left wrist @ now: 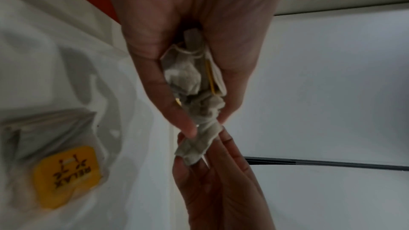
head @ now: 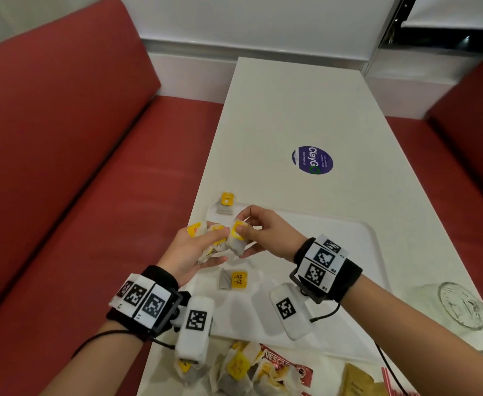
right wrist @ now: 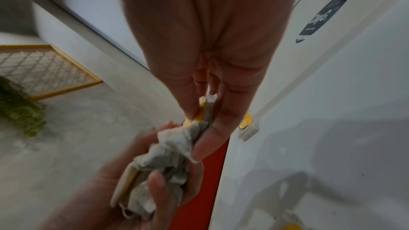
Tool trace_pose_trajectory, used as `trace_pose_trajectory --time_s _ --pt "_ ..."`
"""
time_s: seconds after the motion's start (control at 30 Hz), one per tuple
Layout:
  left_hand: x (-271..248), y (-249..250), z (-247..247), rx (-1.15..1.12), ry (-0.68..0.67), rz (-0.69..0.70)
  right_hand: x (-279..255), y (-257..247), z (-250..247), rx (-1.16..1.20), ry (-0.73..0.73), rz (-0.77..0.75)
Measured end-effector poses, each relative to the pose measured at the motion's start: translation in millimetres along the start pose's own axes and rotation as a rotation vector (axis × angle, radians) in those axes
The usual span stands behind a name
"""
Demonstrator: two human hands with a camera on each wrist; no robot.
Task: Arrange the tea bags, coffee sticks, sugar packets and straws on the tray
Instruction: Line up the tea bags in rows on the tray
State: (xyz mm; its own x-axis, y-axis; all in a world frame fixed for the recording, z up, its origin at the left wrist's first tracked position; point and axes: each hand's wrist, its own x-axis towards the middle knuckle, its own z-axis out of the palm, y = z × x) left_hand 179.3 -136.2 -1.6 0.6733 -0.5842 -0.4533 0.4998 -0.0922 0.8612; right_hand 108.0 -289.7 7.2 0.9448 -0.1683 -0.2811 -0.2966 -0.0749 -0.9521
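Note:
My left hand (head: 206, 247) grips a crumpled bunch of tea bags (head: 210, 238) with yellow tags, above the left edge of the white tray (head: 334, 252). My right hand (head: 244, 232) pinches one tea bag (head: 237, 238) of that bunch between thumb and fingers. In the left wrist view the bunch (left wrist: 190, 76) lies in the palm, and the pinched bag (left wrist: 199, 142) hangs at the fingertips. One tea bag (head: 226, 204) lies in the tray's far left corner, another (head: 234, 280) nearer me. Beside the tray's near edge lie several more tea bags (head: 234, 370), a red coffee stick (head: 286, 364), brown sugar packets (head: 357, 378) and a striped straw (head: 388, 378).
The tray sits on a white table (head: 291, 110) with a round blue sticker (head: 313, 160). A clear glass (head: 460, 304) stands at the right edge of the table. Red bench seats (head: 91, 195) run along both sides.

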Motion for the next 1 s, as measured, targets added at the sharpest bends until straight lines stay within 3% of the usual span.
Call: trace_pose_trajectory --time_s 0.13,0.27,0.4,0.47,0.53,0.6,0.8,1.0 --pt "3 6 2 0.113 -0.066 0.013 3 4 1 -0.071 0.008 -0.011" --pt "10 6 7 0.201 0.011 0.049 4 5 0 -0.075 0.029 -0.01" --pt "14 5 4 0.2 0.054 0.082 0 8 -5 -0.082 0.075 0.096" --pt "15 5 -1 0.18 0.091 0.091 -3 12 -8 -0.315 0.051 0.163" --pt "15 6 -7 0.162 0.099 0.094 -4 18 -7 -0.725 -0.062 0.205" --pt "15 6 -10 0.163 0.076 0.101 -3 22 0 -0.958 -0.163 0.245" --pt "14 1 -12 0.163 0.028 0.046 2 24 14 -0.951 -0.232 0.221" --pt "16 -1 -11 0.147 0.026 0.025 2 15 9 -0.805 -0.177 0.103"
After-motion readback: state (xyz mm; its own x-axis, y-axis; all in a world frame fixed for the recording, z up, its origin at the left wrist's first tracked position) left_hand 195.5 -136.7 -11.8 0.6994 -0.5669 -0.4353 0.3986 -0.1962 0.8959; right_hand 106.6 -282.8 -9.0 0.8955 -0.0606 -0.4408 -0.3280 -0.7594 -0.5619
